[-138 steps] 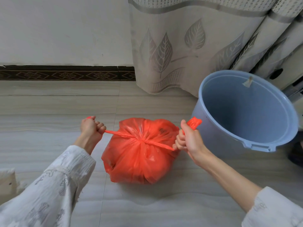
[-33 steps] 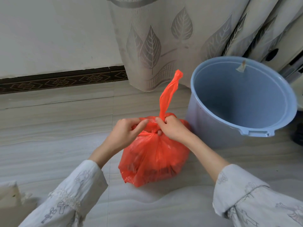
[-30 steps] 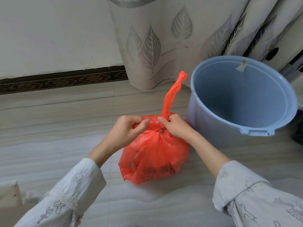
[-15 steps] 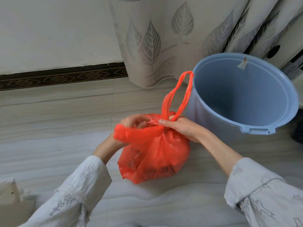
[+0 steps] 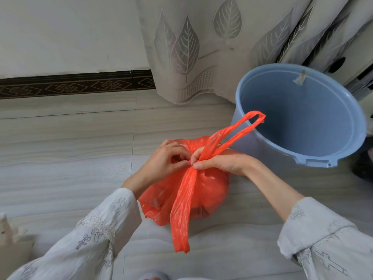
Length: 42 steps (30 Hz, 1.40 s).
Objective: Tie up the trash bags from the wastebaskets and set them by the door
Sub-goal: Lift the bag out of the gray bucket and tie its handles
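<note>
A full orange trash bag sits on the tiled floor in front of me. My left hand and my right hand meet at the bag's gathered top and pinch it there. One handle strap hangs down the front of the bag toward me. The other handle loop stands up to the right, over the rim of the blue wastebasket, which is empty inside.
A leaf-patterned curtain hangs behind the bag and wastebasket, against a white wall with a dark patterned baseboard. A pale object shows at the left edge. Bare floor tiles lie to the left.
Both handles were pulled taut sideways earlier, then brought together at the top. Since half a second ago the left strap has dropped over the front of the bag and the loop has leaned right.
</note>
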Available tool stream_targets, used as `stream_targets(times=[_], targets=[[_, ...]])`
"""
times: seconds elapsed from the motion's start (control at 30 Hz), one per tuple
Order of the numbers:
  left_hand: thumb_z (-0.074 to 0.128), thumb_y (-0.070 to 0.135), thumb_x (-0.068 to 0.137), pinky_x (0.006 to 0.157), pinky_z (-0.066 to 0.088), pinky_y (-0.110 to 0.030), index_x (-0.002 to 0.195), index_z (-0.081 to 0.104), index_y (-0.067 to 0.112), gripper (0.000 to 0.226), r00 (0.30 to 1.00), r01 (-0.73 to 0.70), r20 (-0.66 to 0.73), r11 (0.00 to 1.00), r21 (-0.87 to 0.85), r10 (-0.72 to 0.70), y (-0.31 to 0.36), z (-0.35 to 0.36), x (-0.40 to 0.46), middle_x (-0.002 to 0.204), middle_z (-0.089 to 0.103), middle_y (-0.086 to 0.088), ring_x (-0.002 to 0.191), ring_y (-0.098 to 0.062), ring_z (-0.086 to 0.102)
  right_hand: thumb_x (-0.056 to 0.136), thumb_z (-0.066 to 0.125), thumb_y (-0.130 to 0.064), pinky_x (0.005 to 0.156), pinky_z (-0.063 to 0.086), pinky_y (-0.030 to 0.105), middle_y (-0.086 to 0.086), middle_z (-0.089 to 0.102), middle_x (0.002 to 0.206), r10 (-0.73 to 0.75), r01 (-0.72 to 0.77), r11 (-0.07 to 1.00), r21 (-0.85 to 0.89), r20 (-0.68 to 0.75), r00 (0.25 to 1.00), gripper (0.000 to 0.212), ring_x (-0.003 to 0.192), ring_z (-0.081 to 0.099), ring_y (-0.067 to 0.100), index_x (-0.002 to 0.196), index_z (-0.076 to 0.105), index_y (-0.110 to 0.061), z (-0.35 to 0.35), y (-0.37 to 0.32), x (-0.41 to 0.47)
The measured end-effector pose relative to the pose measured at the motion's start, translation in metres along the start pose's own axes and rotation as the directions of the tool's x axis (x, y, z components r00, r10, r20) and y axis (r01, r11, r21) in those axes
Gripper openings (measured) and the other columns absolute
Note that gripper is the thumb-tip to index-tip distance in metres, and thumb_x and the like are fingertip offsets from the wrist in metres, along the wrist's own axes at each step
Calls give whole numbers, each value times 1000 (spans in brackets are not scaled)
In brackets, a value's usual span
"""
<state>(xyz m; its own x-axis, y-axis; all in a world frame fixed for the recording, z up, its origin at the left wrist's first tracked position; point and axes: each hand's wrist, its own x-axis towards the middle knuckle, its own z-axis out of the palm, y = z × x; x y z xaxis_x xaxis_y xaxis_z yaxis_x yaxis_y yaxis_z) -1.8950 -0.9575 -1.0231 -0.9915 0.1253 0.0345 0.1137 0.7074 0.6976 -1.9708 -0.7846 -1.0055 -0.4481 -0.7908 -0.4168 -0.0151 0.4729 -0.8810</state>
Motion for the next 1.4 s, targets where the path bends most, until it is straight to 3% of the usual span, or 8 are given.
stream_targets(times=[0.2,0.37,0.6,0.73,0.9,1.13,1.27,1.4], targets=[[62,24,76,76,37,-23,79,67,18,8,998,55,-37,998,22,-54,1,4,-3,81,62,3,82,-13,44,79,61,-10,68,37,11,-17,56,68,-87,53,968,-246,-132,987,21,66,52,-8,70,56,-29,10,-10,-3],[65,14,79,77,41,-31,76,64,13,3,995,78,-65,997,-6,-78,6,2,-1,78,57,6,84,-19,46,87,51,-9,82,36,31,-5,47,95,-218,75,890,-450,-274,937,18,95,51,17,100,46,-20,23,-12,-8],[64,16,80,74,42,-33,78,65,14,3,990,80,-118,997,21,-77,14,-2,0,77,55,4,81,-18,46,87,46,-5,67,32,27,-1,45,80,-471,165,734,-659,-318,823,17,72,37,11,85,38,-20,29,-2,-3],[62,17,81,75,39,-27,79,65,14,5,989,118,-92,993,23,-115,14,1,-4,76,53,8,80,-15,44,86,53,-8,64,33,14,-9,54,75,-380,217,878,-427,-346,858,8,66,47,1,81,56,-13,28,2,1],[63,20,84,81,35,-23,81,67,10,11,985,172,-13,982,-72,-174,11,1,-8,80,59,4,86,-17,48,73,69,-14,75,46,23,-10,64,71,142,-106,987,119,-350,926,17,72,58,5,63,66,-28,18,0,10],[71,23,77,83,36,-29,75,63,14,13,979,197,60,979,-45,-194,7,-5,-10,73,54,6,86,-18,48,78,66,-6,68,49,13,-5,69,80,126,-88,934,346,-89,988,16,74,64,5,85,69,-20,14,-5,-1],[68,23,79,80,35,-24,70,59,20,12,980,199,16,979,-51,-199,6,0,-11,74,53,9,85,-16,46,79,65,-23,83,46,19,-18,64,94,82,-108,986,-124,-197,977,21,95,60,3,90,63,-40,13,-2,-1],[66,18,80,77,35,-23,73,63,15,8,978,201,-37,978,-58,-203,8,4,-10,77,57,4,83,-15,47,83,59,-26,94,45,34,-1,65,104,-118,0,922,-388,-279,953,17,104,59,16,99,63,-22,22,-1,1]])
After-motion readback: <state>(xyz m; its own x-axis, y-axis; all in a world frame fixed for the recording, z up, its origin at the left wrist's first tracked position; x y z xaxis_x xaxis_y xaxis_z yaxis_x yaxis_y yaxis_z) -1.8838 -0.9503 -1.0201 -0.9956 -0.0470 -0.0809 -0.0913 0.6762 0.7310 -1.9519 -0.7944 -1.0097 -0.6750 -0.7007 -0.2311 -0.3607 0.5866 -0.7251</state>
